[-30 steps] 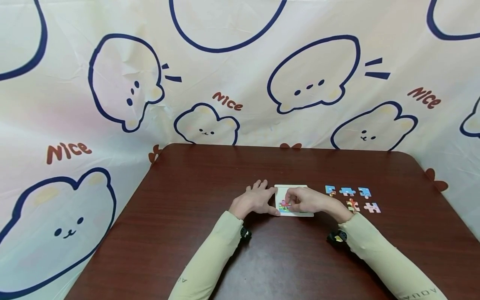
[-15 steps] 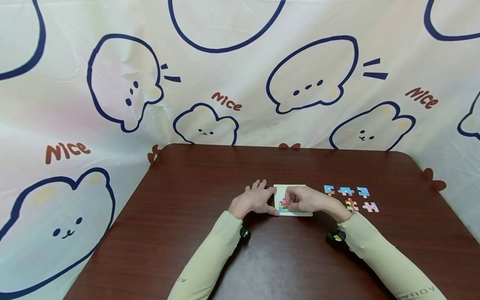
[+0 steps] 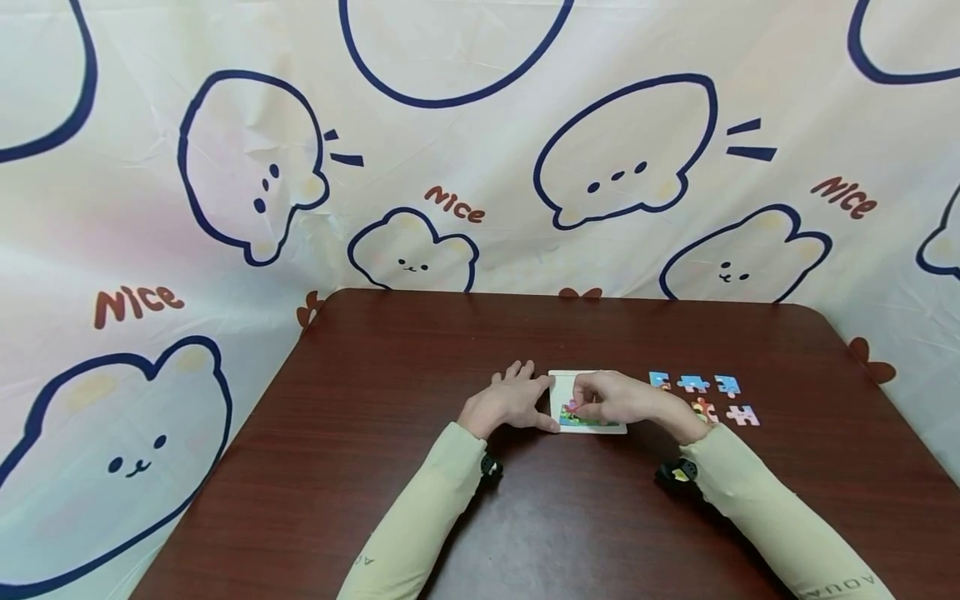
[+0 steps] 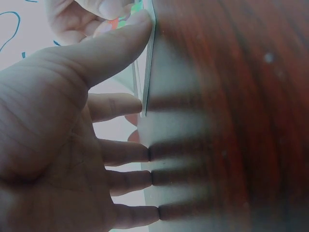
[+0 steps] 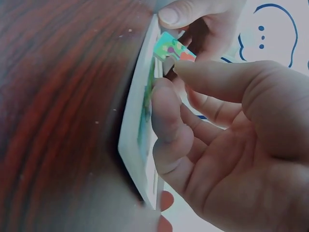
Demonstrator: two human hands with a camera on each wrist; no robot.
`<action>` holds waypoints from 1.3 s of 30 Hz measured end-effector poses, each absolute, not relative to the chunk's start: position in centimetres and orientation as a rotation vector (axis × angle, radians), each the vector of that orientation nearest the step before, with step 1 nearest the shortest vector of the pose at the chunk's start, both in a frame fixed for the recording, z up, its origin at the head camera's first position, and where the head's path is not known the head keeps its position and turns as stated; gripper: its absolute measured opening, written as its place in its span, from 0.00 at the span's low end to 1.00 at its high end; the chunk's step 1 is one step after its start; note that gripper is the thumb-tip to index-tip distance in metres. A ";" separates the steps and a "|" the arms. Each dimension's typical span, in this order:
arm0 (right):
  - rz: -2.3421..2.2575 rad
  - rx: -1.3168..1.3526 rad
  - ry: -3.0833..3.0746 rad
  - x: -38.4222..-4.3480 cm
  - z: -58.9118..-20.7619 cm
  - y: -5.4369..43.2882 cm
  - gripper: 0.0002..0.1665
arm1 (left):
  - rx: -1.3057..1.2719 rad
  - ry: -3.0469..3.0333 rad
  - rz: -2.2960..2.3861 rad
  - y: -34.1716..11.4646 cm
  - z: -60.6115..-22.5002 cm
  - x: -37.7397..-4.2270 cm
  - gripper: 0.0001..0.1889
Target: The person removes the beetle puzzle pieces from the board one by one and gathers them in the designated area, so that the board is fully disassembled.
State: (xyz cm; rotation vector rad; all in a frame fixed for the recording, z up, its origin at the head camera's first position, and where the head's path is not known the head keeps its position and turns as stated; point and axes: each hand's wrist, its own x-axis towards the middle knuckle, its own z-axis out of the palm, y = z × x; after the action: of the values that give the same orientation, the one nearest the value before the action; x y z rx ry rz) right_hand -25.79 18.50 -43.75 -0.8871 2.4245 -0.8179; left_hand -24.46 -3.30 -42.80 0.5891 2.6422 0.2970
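Note:
In the head view a white puzzle tray (image 3: 562, 382) lies flat on the table, with green puzzle pieces (image 3: 589, 421) along its near side. My right hand (image 3: 617, 397) is over the tray, pinching a green and red puzzle piece (image 5: 170, 46) between thumb and fingers. That piece stands tilted above the tray in the right wrist view. My left hand (image 3: 512, 403) lies at the tray's left edge, its fingers straight and spread. Its thumb (image 4: 120, 41) and index finger touch the tray's rim; the other fingertips rest on the table. My right hand covers part of the tray.
Right of the tray lie loose puzzle pieces in two rows: blue ones (image 3: 693, 383) at the back, a red and yellow one (image 3: 705, 410) and a pink one (image 3: 743, 415) in front. The brown table (image 3: 420, 375) ends at a patterned cloth (image 3: 510, 242) behind.
My right hand has shifted very slightly right with the pinched puzzle piece, and more of the green strip along the tray's near side shows. My left hand has stayed in place.

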 end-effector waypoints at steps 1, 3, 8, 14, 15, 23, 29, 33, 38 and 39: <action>-0.828 -0.888 2.412 -25.8 -43.7 18.5 0.06 | 0.592 2.643 0.295 -3.3 -42.8 -24.5 0.44; -0.846 -0.902 2.396 -25.8 -43.4 18.7 0.07 | 0.597 2.651 0.285 -3.2 -42.8 -24.6 0.44; -0.905 -0.921 2.391 -25.7 -42.6 19.8 0.07 | 0.623 2.658 0.274 -2.8 -42.7 -24.8 0.44; -0.945 -0.833 2.424 -25.4 -42.3 21.9 0.07 | 0.643 2.650 0.253 -2.4 -42.8 -24.9 0.43; -0.956 -0.812 2.418 -25.3 -42.3 22.3 0.08 | 0.642 2.649 0.251 -2.4 -42.9 -24.9 0.43; -0.996 -0.714 2.403 -24.6 -42.7 25.0 0.09 | 0.623 2.640 0.300 -2.8 -43.0 -24.4 0.44; -1.045 -0.708 2.386 -24.3 -42.3 26.9 0.09 | 0.623 2.629 0.323 -2.9 -43.1 -24.3 0.44; -1.028 -0.701 2.409 -24.2 -42.1 27.4 0.08 | 0.613 2.628 0.325 -3.1 -43.1 -24.2 0.44; -0.994 -0.703 2.432 -24.6 -42.0 27.7 0.08 | 0.599 2.631 0.321 -3.5 -42.8 -24.2 0.44; -0.984 -0.696 2.436 -24.6 -42.0 27.8 0.08 | 0.601 2.630 0.323 -3.5 -42.7 -24.3 0.44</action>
State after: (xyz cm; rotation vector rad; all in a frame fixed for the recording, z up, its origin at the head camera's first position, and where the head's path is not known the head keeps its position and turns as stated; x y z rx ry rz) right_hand -24.58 27.82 -42.03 -0.6959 2.4359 -0.9843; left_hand -24.26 -3.55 -42.71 0.6008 2.6302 0.3226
